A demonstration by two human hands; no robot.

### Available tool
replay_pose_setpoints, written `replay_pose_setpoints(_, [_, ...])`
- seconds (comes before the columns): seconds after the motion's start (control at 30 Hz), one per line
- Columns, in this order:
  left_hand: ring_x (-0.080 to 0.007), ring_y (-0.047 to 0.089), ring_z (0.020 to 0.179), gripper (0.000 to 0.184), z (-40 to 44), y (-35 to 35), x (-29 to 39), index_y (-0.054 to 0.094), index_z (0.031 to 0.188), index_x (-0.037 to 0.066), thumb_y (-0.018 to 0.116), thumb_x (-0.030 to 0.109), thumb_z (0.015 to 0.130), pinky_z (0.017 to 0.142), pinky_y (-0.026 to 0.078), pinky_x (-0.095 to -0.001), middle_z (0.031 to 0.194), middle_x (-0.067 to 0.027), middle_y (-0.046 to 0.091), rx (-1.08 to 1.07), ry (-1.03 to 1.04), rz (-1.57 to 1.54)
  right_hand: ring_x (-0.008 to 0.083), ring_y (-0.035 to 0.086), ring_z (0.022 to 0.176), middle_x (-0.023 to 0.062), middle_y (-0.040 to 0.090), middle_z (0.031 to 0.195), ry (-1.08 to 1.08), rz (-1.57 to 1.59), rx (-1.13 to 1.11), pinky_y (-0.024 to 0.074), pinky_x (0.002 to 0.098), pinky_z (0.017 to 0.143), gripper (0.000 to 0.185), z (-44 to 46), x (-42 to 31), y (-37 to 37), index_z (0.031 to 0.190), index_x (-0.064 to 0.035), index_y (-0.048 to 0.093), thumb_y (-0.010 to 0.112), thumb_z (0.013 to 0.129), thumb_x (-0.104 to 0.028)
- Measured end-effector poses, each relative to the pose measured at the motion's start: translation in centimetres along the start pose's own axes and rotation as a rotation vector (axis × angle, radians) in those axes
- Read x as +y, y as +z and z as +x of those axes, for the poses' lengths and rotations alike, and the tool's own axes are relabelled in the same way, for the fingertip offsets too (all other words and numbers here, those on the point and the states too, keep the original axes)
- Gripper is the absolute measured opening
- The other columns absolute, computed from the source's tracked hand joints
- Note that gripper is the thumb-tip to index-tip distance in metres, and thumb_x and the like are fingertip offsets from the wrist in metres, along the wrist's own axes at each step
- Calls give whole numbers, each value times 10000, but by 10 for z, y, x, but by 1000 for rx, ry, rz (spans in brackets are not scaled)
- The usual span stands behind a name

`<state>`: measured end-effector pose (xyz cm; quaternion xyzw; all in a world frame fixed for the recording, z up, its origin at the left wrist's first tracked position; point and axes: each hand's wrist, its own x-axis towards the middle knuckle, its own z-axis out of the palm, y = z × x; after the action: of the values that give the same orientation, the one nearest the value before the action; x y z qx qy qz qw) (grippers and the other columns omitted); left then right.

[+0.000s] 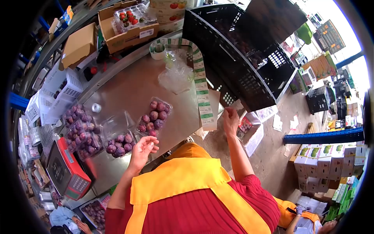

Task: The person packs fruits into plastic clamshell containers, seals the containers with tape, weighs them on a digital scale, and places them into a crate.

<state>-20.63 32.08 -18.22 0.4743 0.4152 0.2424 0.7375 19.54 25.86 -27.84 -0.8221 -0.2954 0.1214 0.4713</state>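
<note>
My left hand [143, 151] is above the front edge of the metal table, its fingers loosely bent and apart, with nothing visible in them. Just beyond it lies a clear plastic box of plums [155, 114]. To its left is another clear box of plums [119, 146] with its lid [117, 121] raised. My right hand [231, 120] is off the table's right side, fingertips pinched together. What they hold, if anything, is too small to make out; a beige piece of paper [236, 104] shows just behind them. A strip of printed green-and-white labels [202, 93] runs along the table's right edge.
Stacked plum boxes [82, 134] and a red scale [68, 169] stand at left. Crumpled clear plastic [177, 76] lies at the back. Black crates [237, 58] border the right side. Two other people, one in a pale-blue sleeve [62, 216], are at the bottom corners.
</note>
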Motion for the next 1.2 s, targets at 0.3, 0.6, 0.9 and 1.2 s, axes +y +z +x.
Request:
replay_pose_setpoints(0.3, [-115,634,858,175,-20,-15,15,624,1084,10,506,118,1012,767,517,-256,959,-53,669,651,376,113,145,606,676,76,629,822,-671,424,-309,496,273,627,192,55,-205,83,1050,-23,615,635,864,24])
replay_pose_setpoints(0.6, [-57,611,803,150,-14,-166,-21,671,1082,66,603,124,962,632,477,-187,962,5,686,1099,301,408,66,572,728,13,619,865,-233,600,-467,492,218,648,129,80,-124,94,1045,-7,617,625,927,-56])
replay_pose_setpoints(0.9, [-334,682,909,285,149,-303,-21,681,1024,101,724,297,822,776,533,-433,969,-148,714,1201,-28,1285,66,593,771,19,643,924,-81,500,-446,509,204,656,128,61,-85,13,1066,-5,626,607,943,-34])
replay_pose_setpoints(1.2, [-79,564,763,176,116,-126,64,641,1077,33,676,75,910,717,498,-227,894,21,608,638,555,202,78,606,807,7,641,920,74,656,-618,534,229,684,125,-5,-118,26,1064,-17,638,604,946,-41])
